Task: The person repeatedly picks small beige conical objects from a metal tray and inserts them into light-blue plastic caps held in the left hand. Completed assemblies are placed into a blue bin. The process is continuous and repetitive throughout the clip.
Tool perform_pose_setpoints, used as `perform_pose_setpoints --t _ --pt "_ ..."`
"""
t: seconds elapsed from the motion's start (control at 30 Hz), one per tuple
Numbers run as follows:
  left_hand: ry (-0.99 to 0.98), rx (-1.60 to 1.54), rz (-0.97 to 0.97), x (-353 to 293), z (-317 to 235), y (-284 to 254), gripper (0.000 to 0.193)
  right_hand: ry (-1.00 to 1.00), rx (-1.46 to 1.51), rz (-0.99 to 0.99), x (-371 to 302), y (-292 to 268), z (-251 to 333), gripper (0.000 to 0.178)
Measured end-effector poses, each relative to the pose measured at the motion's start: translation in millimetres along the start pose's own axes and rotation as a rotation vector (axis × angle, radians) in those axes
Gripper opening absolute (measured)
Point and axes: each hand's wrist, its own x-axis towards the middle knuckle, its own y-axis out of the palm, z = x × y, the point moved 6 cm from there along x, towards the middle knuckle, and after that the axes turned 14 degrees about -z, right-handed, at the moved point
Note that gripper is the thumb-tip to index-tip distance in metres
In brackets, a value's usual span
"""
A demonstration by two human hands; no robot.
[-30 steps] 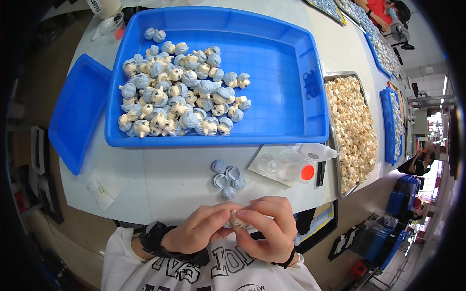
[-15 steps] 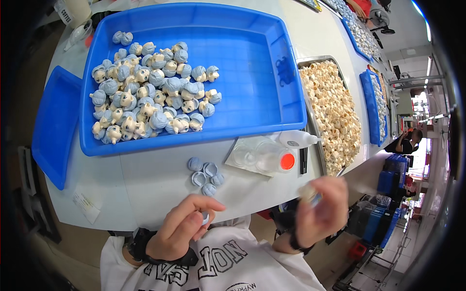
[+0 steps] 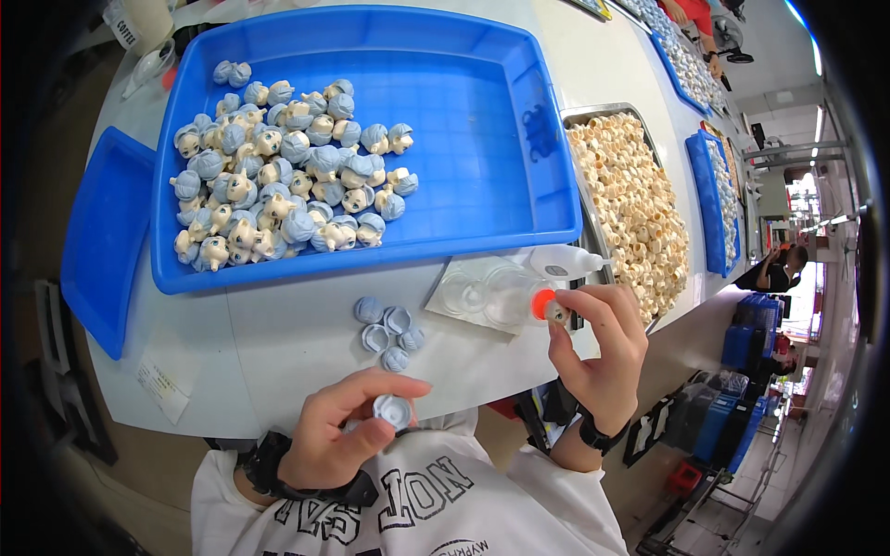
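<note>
My left hand (image 3: 338, 428) pinches a light-blue doll-hair shell (image 3: 393, 411) between thumb and fingers, its hollow side facing up. In my right hand (image 3: 607, 360), thumb and fingertips hold a small cream doll head piece (image 3: 556, 313). That piece is right beside the orange-red round end of a clear bottle (image 3: 501, 295); whether they touch I cannot tell. Several loose blue hair shells (image 3: 397, 320) lie grouped on the table beyond my left hand. Farther off, a large blue tray (image 3: 454, 102) carries many blue-haired doll heads (image 3: 278, 171) on its left side.
A metal tray (image 3: 567, 119) full of cream head pieces (image 3: 640, 204) stands to the right. Near it lies a white squeeze bottle (image 3: 564, 262). At the left is another blue tray (image 3: 107, 241), with a paper slip (image 3: 164, 391) nearby. A co-worker's arm (image 3: 709, 37) shows at the far right.
My right hand has moved left and away from me, bringing the head piece to the bottle's orange-red end. My left hand has turned, so the hair shell now shows its hollow.
</note>
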Motion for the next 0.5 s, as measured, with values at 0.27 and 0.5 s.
perform_pose_setpoints --t 0.27,0.5 --pt "0.311 0.057 -0.169 4 -11 7 0.061 0.043 0.011 0.022 -3 1 -3 0.029" --pt "0.195 -0.143 -0.050 6 3 -9 0.044 0.059 0.025 -0.013 -7 1 -4 0.031"
